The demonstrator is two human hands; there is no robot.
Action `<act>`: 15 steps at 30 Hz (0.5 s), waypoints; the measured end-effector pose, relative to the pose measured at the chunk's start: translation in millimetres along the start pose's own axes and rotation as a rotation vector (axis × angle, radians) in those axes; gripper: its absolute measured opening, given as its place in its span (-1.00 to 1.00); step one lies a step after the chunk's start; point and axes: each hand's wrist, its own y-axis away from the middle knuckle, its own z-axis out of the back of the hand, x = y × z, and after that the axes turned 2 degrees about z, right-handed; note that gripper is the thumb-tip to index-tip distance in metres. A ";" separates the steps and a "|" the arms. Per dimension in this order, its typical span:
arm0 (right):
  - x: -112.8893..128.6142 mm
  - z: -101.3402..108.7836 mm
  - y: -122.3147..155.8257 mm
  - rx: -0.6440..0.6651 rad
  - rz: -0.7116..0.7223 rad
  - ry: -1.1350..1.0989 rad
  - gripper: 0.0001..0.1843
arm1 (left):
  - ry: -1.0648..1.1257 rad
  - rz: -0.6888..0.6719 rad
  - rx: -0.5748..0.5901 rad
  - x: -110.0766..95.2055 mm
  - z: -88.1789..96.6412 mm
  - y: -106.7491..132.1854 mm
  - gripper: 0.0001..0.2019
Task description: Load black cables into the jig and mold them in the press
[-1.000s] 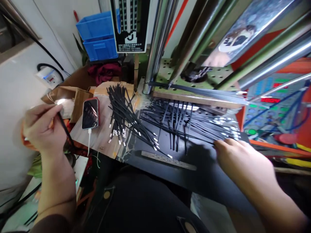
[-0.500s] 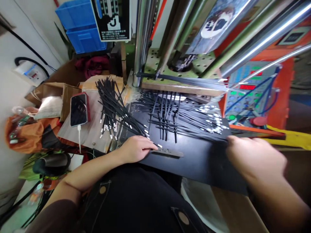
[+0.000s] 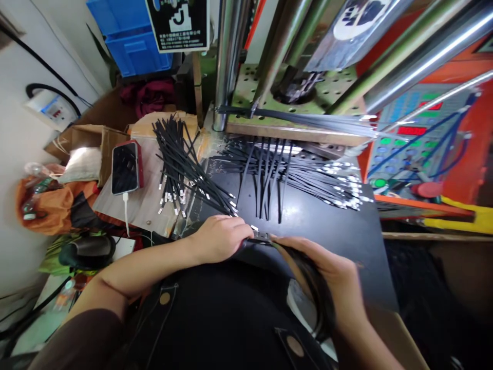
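My left hand (image 3: 223,239) is closed at the table's front edge, its fingertips pinched on the left end of a small notched metal bar (image 3: 262,236). A white-tipped black strip end shows beside those fingers. Close by on the right, my right hand (image 3: 333,267) is closed around black strips (image 3: 321,293), which bend down in a blurred loop below the palm. Their near ends meet the bar; how they sit in its notches is hidden. Beyond the hands, several black strips (image 3: 269,180) lie crosswise over a bundle of strips with whitish ends (image 3: 342,185).
Another pile of black strips (image 3: 173,159) rests on a board at the left, near a phone (image 3: 125,168) on a charging cable. A press with steel columns (image 3: 227,67) and a perforated plate (image 3: 331,95) stands behind. A control panel (image 3: 412,139) is at the right.
My right hand has come left from the table's right side to beside my left hand, bringing black strips that had lain lengthwise across the others. My left hand stays at the bar.
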 end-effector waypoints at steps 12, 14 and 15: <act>1.3 -29.6 -19.8 0.003 0.142 0.001 -0.77 | -0.053 0.051 0.005 26.0 26.8 -3.9 -0.74; 1.6 -31.9 -20.5 -0.002 0.236 0.046 -0.77 | -0.134 0.046 0.033 31.0 32.8 -12.4 -0.81; 2.7 -32.6 -21.4 -0.006 0.281 0.066 -0.76 | -0.166 0.029 0.067 31.8 33.6 -18.4 -0.84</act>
